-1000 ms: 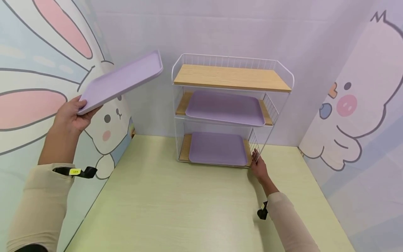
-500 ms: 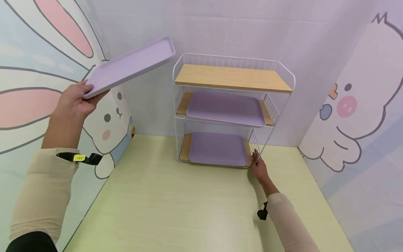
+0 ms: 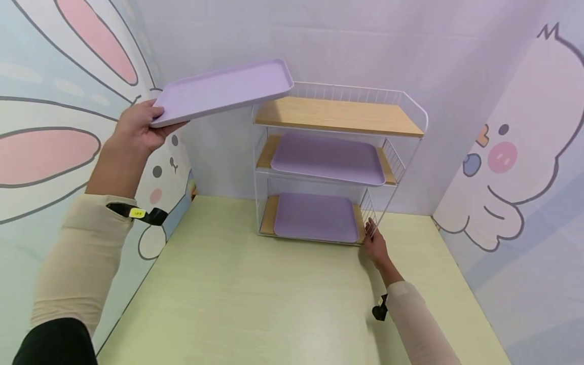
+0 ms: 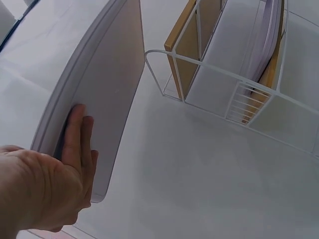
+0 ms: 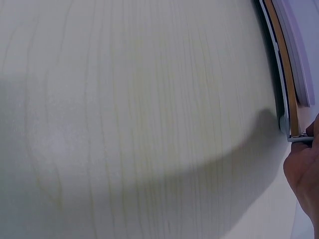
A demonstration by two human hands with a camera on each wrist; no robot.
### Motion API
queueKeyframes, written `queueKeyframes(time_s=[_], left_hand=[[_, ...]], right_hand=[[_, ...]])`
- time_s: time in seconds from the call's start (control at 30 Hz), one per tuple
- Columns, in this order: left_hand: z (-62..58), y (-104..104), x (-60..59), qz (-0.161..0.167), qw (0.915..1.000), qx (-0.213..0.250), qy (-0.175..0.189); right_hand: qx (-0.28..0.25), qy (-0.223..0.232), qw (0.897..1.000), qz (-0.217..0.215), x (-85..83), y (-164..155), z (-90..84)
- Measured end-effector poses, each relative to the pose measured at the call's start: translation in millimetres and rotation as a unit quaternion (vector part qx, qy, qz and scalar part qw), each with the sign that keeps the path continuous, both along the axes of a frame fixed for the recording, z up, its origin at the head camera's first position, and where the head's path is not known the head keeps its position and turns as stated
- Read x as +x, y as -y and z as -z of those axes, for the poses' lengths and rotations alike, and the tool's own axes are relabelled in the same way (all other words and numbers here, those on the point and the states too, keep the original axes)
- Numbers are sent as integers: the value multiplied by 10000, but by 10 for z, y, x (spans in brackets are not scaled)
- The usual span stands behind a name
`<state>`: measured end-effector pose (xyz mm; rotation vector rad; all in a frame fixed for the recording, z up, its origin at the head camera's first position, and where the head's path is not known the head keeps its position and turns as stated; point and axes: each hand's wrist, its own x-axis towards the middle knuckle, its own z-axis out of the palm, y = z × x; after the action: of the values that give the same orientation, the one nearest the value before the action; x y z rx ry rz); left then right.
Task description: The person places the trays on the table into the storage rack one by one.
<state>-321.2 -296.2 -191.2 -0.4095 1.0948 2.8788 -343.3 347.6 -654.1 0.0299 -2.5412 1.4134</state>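
Note:
My left hand [image 3: 142,129] grips a lilac tray [image 3: 225,90] by its left end, thumb on top and fingers beneath. This tray is raised and slightly tilted, its right end in front of the upper left corner of a white wire rack [image 3: 389,208]. In the left wrist view, several fingers lie against the tray's underside [image 4: 112,89]. Low at the rack's right side, my right hand [image 3: 376,247] holds the wire frame near its front corner. The right wrist view shows only part of that hand [image 5: 303,172], at the frame's edge.
The rack has three wooden shelves. Its top board [image 3: 342,114] bears no tray. One lilac tray [image 3: 328,158] lies on the middle shelf, another lilac tray [image 3: 316,218] on the bottom shelf. A pale wood table [image 3: 255,294] stands beneath, with cartoon-printed walls around it.
My left hand has carried the tray rightward and upward, from beside the rack to its upper left corner, and the tray is more level. My right hand stays on the rack.

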Motion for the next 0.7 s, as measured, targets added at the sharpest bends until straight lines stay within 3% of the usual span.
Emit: queueKeyframes(time_s=[0.1, 0.2, 0.33, 0.37, 0.6, 0.7], left_hand=[[-58, -95, -17, 37, 9995, -320, 52], [-125, -181, -29, 74, 9972, -739, 103], [-220, -271, -47, 87, 9919, -1255, 150], [-246, -288, -54, 91, 9911, -1319, 167], [-455, -435, -124, 177, 9851, -1695, 238], [-532, -554, -147, 249, 9809, -1923, 146]], right_hand=[[58, -3, 10000, 42, -79, -37, 98], [-138, -82, 9999, -34, -46, -4, 58], [-23, -39, 10000, -77, -37, 30, 28], [102, 33, 9999, 38, -87, 17, 77], [-83, -146, 9998, -51, 13, 61, -39], [-67, -53, 10000, 36, -44, 19, 2]])
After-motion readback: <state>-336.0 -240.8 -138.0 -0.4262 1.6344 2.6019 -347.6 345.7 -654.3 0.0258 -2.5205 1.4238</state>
